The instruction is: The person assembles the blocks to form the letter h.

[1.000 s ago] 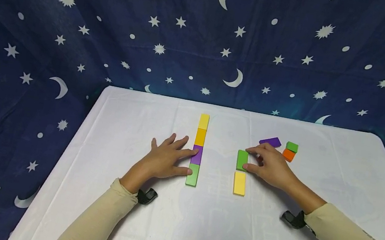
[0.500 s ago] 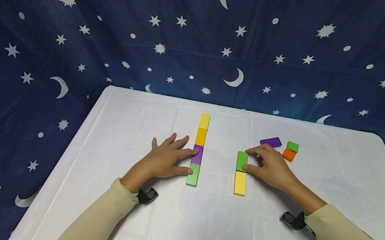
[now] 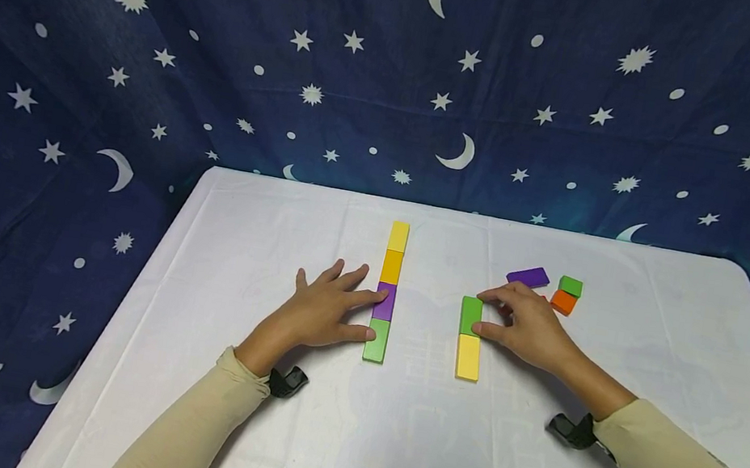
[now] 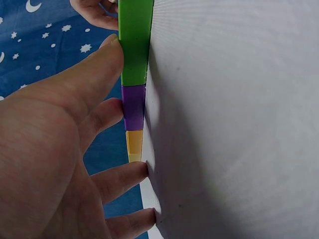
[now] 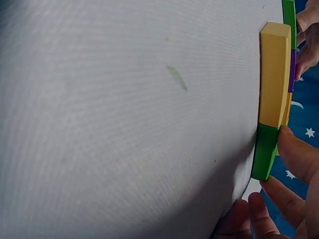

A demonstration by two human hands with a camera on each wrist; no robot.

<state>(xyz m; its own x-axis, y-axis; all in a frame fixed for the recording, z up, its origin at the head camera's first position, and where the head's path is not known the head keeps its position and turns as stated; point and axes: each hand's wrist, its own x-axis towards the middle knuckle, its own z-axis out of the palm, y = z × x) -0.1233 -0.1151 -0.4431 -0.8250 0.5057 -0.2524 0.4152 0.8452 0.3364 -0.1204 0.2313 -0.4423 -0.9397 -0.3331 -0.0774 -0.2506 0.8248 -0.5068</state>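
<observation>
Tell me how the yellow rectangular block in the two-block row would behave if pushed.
The yellow rectangular block would probably slide rather than roll or tip, as it lies low on a flat face. It looks stiff, with straight edges. Pushed forward, it would likely shove the green rectangular block touching its far end.

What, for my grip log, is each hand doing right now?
Left hand: open, touching the longer row's green block and the adjoining purple block.
Right hand: closed, holding the shorter row's green block.
</observation>
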